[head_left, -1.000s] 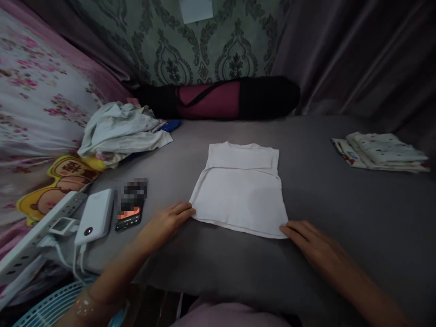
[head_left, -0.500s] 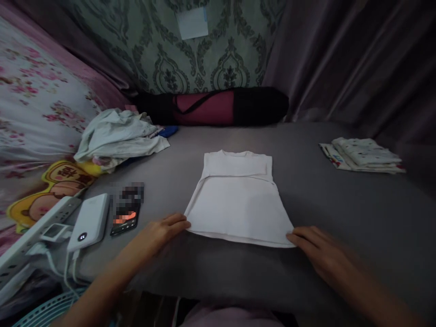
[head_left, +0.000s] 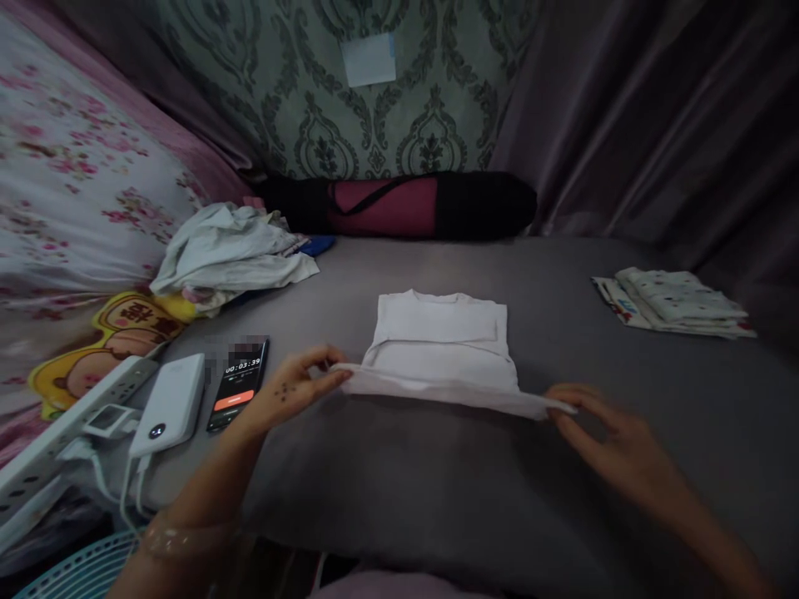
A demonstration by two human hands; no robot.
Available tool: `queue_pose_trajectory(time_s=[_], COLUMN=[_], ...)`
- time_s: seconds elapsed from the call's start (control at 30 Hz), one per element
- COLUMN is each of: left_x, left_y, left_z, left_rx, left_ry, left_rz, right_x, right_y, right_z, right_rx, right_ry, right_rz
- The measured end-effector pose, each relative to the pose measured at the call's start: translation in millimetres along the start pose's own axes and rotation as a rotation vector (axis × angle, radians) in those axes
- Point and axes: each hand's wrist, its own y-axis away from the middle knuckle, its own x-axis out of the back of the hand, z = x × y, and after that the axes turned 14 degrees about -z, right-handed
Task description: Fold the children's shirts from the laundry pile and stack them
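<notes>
Garment: the white top (head_left: pixel 440 349) sits mid-way across the grey bed (head_left: pixel 437 499), neckline away from the person, near hem held up off the cover.
Left: the left hand (head_left: pixel 293 391) has its fingers pinched on the hem's left corner.
Right: the right hand (head_left: pixel 608 437), slightly blurred, grips the right corner with closed fingertips.
Close by: phone (head_left: pixel 240 383) and power bank (head_left: pixel 170 403), side by side, just left.
Further out: heap of clothes (head_left: pixel 230 249) far left, folded stack (head_left: pixel 674 299) far right.
Back: rolled bag (head_left: pixel 399 204) against the wall.

1. Home bedroom: a pink floral quilt (head_left: pixel 56 191) is lying beside a grey-sheeted bed (head_left: pixel 437 499).
2. Green damask wallpaper (head_left: pixel 280 100) and mauve curtains (head_left: pixel 655 108) are enclosing it.
3. Crumpled pale clothes (head_left: pixel 230 249) and a white cotton top (head_left: pixel 443 349) are lying on it.
</notes>
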Motion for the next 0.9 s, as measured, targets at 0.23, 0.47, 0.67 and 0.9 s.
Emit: queue_pose_trajectory(time_s=[0.23, 0.47, 0.67, 0.9], left_x=[-14, -30, -33, -38], left_y=[-64, -120, -152, -167], left_z=[-10, -26, -47, -61], left_rx=[0.069, 0.096, 0.062, 0.166], left_ry=[0.568, 0.383, 0.098, -0.141], left_rz=[0.258, 0.514, 0.576, 0.518], right_x=[-21, -48, -56, -57], right_y=[-64, -117, -155, -169], right_z=[16, 44, 63, 57], right_rx=[-0.246, -0.285, -0.33, -0.298], right_ry=[-0.58, -0.658, -0.391, -0.005], right_rz=[0.199, 0.341, 0.435, 0.281])
